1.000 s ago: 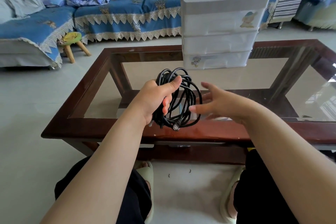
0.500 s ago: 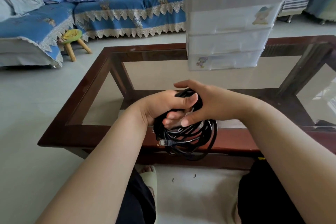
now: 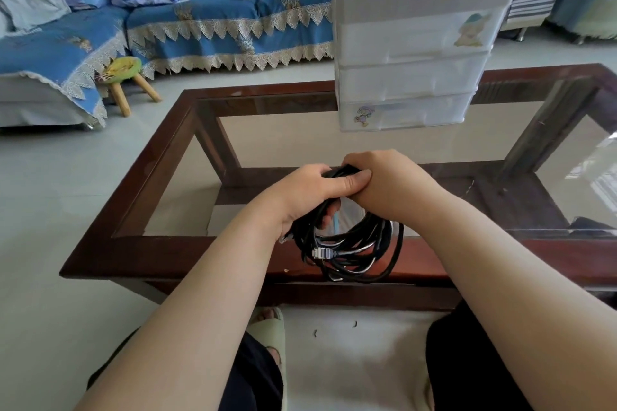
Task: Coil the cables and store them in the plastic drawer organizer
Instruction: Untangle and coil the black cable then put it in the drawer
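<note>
Up close, both hands, left hand (image 3: 300, 197), right hand (image 3: 390, 187), gripping coiled cable (image 3: 354, 250) above table edge (image 3: 200, 257)

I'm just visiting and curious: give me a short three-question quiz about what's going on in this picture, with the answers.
1. True or false: both hands grip the top of the black cable coil.
2. Where does the white drawer organizer stand? A) on the floor B) on the far side of the glass table C) on the sofa
3. What hangs at the lower left of the coil, pale against the black loops?

Key:
1. True: the left hand and right hand both hold it.
2. B
3. A clear plug on the cable's end.
</note>
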The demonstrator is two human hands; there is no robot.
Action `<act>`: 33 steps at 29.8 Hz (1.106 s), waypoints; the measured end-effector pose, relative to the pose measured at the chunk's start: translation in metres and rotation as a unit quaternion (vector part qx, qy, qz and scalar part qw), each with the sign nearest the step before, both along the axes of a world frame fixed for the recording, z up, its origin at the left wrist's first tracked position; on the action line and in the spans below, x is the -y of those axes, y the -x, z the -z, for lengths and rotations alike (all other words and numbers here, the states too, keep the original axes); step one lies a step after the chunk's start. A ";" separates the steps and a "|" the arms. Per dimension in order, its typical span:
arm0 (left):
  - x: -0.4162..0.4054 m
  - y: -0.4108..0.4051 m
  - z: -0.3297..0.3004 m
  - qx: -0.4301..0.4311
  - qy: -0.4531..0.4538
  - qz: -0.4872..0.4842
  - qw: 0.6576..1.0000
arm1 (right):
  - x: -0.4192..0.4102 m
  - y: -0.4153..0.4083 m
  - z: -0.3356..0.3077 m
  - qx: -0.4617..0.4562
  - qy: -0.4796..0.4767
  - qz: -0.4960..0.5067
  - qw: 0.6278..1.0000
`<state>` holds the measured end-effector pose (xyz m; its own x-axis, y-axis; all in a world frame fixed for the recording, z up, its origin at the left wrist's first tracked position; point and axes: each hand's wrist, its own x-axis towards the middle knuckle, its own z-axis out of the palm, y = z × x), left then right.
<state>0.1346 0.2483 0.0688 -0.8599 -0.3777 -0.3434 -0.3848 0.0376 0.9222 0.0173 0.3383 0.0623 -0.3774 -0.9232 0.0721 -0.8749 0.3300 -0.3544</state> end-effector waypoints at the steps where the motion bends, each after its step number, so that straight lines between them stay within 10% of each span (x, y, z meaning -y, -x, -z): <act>1: 0.001 0.000 0.000 0.001 0.019 -0.003 1.000 | 0.000 0.000 0.002 0.004 -0.006 0.004 1.000; 11: 0.020 -0.016 0.003 0.036 0.111 0.136 0.984 | -0.011 0.005 0.008 0.153 -0.007 0.047 0.987; 33: -0.023 0.005 0.031 0.010 0.064 -0.031 0.997 | -0.027 0.014 0.027 0.129 -0.023 0.123 0.984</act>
<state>0.1295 0.2716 0.0374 -0.8271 -0.4710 -0.3068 -0.4091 0.1300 0.9032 0.0033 0.3654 0.0352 -0.5897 -0.8020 -0.0948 -0.6498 0.5409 -0.5341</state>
